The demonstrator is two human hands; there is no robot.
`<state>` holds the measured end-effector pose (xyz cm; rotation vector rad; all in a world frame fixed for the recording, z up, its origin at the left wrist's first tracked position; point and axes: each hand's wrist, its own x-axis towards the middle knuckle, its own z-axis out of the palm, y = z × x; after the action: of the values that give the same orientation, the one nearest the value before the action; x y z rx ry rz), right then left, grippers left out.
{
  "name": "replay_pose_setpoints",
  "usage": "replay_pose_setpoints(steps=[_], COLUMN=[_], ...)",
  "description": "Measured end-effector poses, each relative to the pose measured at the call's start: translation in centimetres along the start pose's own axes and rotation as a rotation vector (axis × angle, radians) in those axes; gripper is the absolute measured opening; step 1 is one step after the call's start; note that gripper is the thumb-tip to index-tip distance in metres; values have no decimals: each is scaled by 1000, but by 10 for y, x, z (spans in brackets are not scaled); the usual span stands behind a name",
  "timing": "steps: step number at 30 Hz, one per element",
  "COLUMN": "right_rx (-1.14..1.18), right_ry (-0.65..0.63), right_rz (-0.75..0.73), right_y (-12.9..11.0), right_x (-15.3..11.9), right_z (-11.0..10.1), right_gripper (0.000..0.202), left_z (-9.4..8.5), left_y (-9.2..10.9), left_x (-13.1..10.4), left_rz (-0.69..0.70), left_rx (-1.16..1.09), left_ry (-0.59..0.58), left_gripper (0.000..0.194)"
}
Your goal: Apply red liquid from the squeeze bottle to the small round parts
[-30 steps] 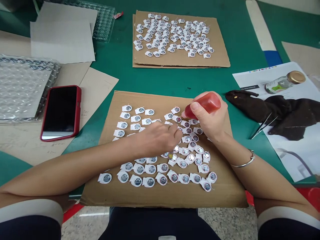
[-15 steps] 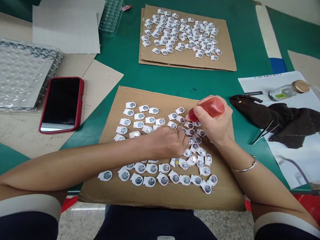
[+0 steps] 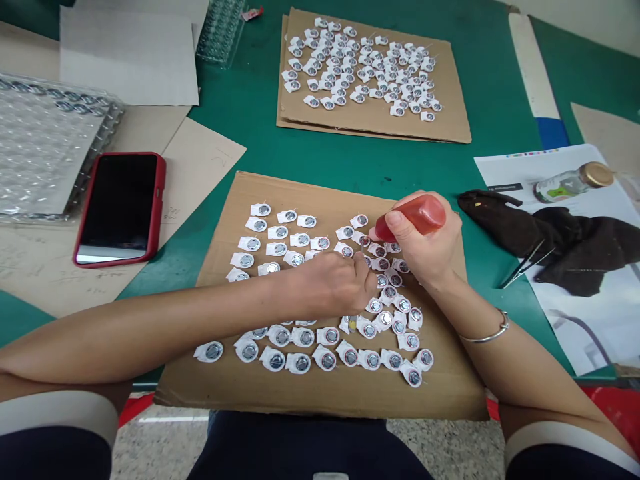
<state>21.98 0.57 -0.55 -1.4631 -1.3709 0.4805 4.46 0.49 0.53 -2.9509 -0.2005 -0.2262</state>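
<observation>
A cardboard sheet point(image 3: 320, 393) lies in front of me, bearing several small white pieces with round silver discs point(image 3: 298, 363). My right hand point(image 3: 427, 243) is wrapped round a red squeeze bottle point(image 3: 417, 217), tilted with its lower end toward the pieces right of the sheet's middle. Beside it, my left hand point(image 3: 340, 283) rests low over the sheet with its fingers curled together. What its fingertips hold, if anything, is hidden. A small yellow-tipped item point(image 3: 353, 325) shows just below my left hand.
A second cardboard stack point(image 3: 370, 131) with similar pieces lies at the back. At left are a red-cased phone point(image 3: 120, 207) and bubble wrap point(image 3: 45, 147). On the right are dark cloth point(image 3: 575, 247), tweezers point(image 3: 523, 267) and a glass jar point(image 3: 573, 182).
Both hands keep nearly the same pose and place over the sheet. The whole view has shifted very slightly.
</observation>
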Motion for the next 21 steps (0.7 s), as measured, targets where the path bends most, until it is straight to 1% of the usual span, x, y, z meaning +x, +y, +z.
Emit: replay_pose_setpoints(steps=[4,12,21], right_rx=[-19,-18,-58], right_ry=[21,19,62], right_rz=[-19,-9,-21], right_y=[3,7,4], right_x=[0,-1,2], right_z=[0,1,0], right_gripper=[31,30,30], left_z=[0,1,-1], left_y=[0,-1,-1], left_x=[0,-2,-2], left_rz=[3,8,7], left_rx=[-7,8,9], left_ry=[-10,-9,-6], left_gripper=[27,24,25])
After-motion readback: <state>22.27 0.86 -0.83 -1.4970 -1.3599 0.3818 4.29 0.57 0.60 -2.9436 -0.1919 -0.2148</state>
